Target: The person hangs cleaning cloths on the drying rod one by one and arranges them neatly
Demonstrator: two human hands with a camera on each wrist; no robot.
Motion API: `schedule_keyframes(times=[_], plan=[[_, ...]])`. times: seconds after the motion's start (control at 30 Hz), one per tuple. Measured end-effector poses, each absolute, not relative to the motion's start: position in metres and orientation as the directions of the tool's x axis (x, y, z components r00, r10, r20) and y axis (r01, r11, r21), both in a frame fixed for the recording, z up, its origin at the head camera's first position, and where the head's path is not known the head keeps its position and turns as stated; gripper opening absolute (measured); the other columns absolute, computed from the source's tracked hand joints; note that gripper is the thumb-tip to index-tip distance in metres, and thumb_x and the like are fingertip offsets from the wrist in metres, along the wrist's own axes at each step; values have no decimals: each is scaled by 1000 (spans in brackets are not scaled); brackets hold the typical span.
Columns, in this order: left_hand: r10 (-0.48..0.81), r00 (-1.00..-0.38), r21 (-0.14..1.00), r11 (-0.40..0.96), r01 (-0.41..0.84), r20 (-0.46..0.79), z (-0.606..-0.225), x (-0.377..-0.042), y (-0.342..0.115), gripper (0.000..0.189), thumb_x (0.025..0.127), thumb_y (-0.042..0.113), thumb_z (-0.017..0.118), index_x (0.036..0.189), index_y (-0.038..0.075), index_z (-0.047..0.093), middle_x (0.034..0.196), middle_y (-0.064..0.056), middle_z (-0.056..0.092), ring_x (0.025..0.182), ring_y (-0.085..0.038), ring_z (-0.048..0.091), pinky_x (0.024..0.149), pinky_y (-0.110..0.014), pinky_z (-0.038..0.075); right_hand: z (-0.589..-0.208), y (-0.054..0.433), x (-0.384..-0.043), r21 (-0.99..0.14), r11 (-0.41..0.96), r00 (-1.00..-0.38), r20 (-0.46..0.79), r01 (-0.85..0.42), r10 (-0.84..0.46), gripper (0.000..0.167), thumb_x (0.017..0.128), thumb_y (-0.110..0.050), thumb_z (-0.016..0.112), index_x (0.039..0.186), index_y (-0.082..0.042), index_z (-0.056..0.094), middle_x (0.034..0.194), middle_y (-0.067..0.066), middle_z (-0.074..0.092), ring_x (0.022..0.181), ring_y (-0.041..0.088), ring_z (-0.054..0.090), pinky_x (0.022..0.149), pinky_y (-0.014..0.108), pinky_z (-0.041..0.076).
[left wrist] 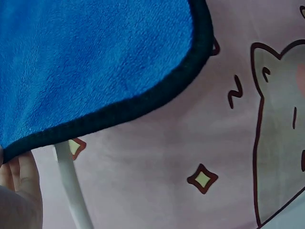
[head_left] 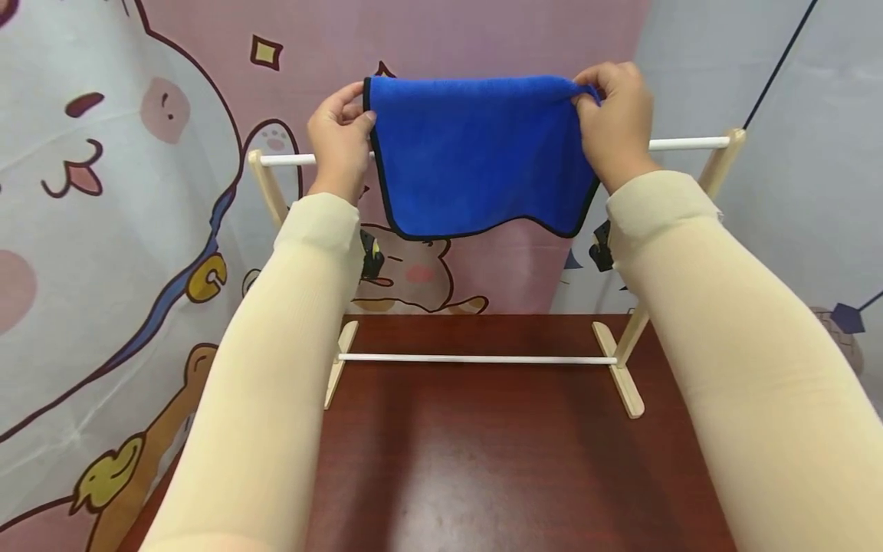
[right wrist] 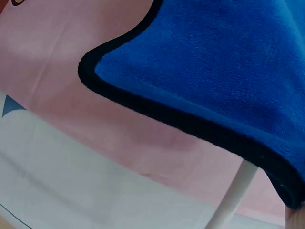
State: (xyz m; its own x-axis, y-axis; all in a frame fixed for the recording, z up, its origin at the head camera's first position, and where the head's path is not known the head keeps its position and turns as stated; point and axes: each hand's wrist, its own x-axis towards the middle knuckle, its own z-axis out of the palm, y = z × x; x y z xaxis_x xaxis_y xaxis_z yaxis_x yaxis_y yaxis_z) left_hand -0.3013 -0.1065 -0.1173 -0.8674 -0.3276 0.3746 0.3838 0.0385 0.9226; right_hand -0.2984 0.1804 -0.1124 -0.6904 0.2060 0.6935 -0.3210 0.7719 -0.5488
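Observation:
A blue cloth (head_left: 476, 153) with black edging hangs spread between two hands, its top folded over and its lower edge wavy. At its upper left corner the left hand (head_left: 343, 142) pinches the edge between thumb and fingers. The right hand (head_left: 616, 119) grips the upper right corner, where the fabric bunches. Behind the cloth runs the white top rod (head_left: 690, 143) of a wooden rack, its middle hidden by the fabric. In the left wrist view, fingers (left wrist: 28, 176) show at the cloth's border (left wrist: 138, 107). Only a sliver of the right hand (right wrist: 293, 218) appears in the right wrist view.
The rack's wooden feet (head_left: 626, 391) stand on a dark red-brown table (head_left: 469, 460), joined by a low white rod (head_left: 476, 358). Behind hangs a printed cartoon curtain (head_left: 172, 100). Dark clip-like objects (head_left: 602, 247) show beside the sleeves.

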Motion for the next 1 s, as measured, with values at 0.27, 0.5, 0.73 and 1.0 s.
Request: schedule_keyframes(times=[0.27, 0.5, 0.73, 1.0], plan=[[-342, -846, 908, 60, 415, 410, -112, -305, -103, 34, 95, 2, 58, 123, 19, 67, 93, 0, 61, 87, -12, 58, 78, -26, 47, -108, 183, -299, -521, 786, -647, 733, -334, 211, 22, 97, -12, 55, 110, -5, 71, 87, -17, 39, 84, -4, 34, 84, 19, 35], [-312, -873, 927, 146, 346, 375, -128, -310, -103, 35, 93, -2, 59, 124, 13, 66, 92, -3, 61, 83, -12, 56, 75, -24, 48, -122, 185, -305, -491, 810, -726, 677, -321, 122, 27, 96, -10, 55, 118, -3, 68, 117, 14, 58, 115, 25, 50, 102, 32, 37], [-319, -868, 914, 274, 301, 381, -131, -308, -103, 34, 91, 3, 64, 124, 12, 67, 101, -8, 65, 89, -12, 56, 80, -21, 47, -128, 190, -305, -465, 831, -744, 661, -307, 95, 29, 95, -16, 59, 121, -4, 66, 112, 15, 54, 111, 27, 51, 98, 37, 39], [-331, -838, 871, 391, 296, 433, -138, -307, -109, 28, 89, 3, 66, 117, 5, 68, 100, -7, 64, 91, -13, 57, 81, -21, 48, -133, 196, -300, -459, 847, -787, 612, -266, 84, 33, 97, -18, 56, 126, -4, 62, 123, 17, 53, 115, 28, 48, 101, 38, 39]])
